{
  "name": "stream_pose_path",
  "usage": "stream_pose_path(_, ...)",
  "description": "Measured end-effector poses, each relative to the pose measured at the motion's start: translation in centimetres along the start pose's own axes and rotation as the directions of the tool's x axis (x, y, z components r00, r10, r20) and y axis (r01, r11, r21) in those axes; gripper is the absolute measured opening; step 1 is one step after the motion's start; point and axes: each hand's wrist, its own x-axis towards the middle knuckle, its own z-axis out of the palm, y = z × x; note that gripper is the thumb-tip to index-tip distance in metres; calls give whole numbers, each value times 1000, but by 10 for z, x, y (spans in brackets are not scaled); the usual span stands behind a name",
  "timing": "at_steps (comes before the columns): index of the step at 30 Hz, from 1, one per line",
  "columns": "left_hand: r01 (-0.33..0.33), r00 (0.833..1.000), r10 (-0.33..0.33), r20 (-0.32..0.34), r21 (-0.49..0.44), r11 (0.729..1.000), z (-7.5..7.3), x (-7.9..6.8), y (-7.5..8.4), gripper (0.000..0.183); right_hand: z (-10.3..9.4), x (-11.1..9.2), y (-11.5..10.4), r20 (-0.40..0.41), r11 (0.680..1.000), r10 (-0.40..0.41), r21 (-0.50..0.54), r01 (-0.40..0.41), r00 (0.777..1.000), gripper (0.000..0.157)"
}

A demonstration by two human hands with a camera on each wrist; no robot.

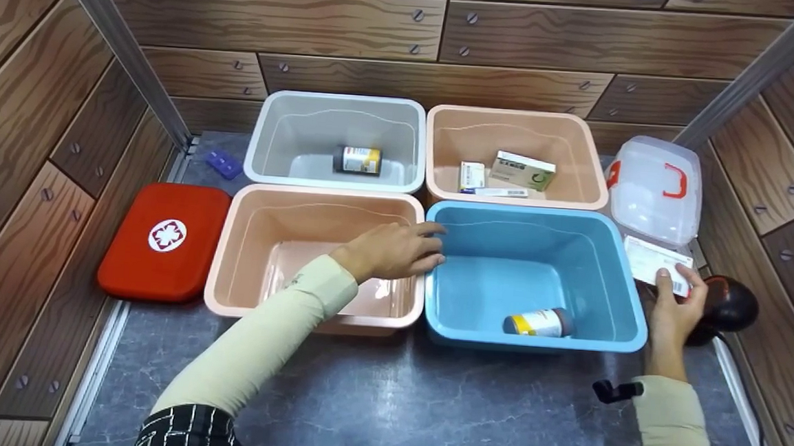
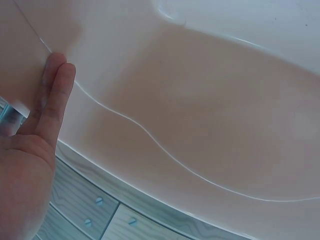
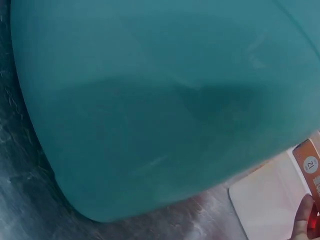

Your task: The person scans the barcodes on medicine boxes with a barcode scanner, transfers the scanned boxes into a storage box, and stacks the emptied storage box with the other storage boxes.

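Observation:
At the right side of the blue bin (image 1: pixel 542 215), my right hand (image 1: pixel 678 302) pinches a flat white medicine box (image 1: pixel 656 263), thumb on top. The right wrist view shows the orange end of the medicine box (image 3: pixel 310 165) beside a fingertip, with the blue bin's outer wall filling most of that view. My left hand (image 1: pixel 395 250) reaches over the front peach bin (image 1: pixel 223 254), its fingertips at the rim where it meets the blue bin. Two extended fingers (image 2: pixel 59 95) lie along the peach wall in the left wrist view. A brown bottle (image 1: pixel 538 322) lies in the blue bin.
Behind stand a grey bin (image 1: pixel 257 138) with a bottle (image 1: pixel 358 160) and another peach bin (image 1: pixel 593 166) with several medicine boxes. A red first-aid case (image 1: pixel 162 236) lies left, near a purple pill case (image 1: pixel 223 164). A clear lidded box (image 1: pixel 654 190) and black round object (image 1: pixel 730 303) stand right.

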Motion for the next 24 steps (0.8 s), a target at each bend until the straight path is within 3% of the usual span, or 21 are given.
stream_pose_path(6, -9, 1000, 10, -2, 19, 1000, 0, -1, -1, 43, 6, -16, -8, 30, 994, 6, -113, -2, 1000, 24)
stream_pose_path(9, -15, 1000, 15, 2, 23, 1000, 0, -1, -1, 44, 6, -11, -9, 30, 984, -16, -175, 21, 999, 25)
stream_pose_path(13, -14, 1000, 14, 11, 23, 1000, 0, 0, -1, 45, 7, 8, -19, 23, 996, -32, -82, 34, 999, 27)
stream_pose_path(16, -14, 1000, 14, 11, 21, 1000, 0, 0, -1, 44, 10, 18, -42, 35, 999, -36, 36, 35, 999, 32)
stream_pose_path(21, -16, 1000, 16, 13, 17, 1000, 0, 0, -1, 45, 18, 32, -90, 115, 996, -27, 83, 17, 993, 35)
stream_pose_path(24, -11, 1000, 10, 16, 15, 1000, 0, 0, -1, 45, 29, 41, -112, 177, 997, -55, 56, 46, 983, 36)
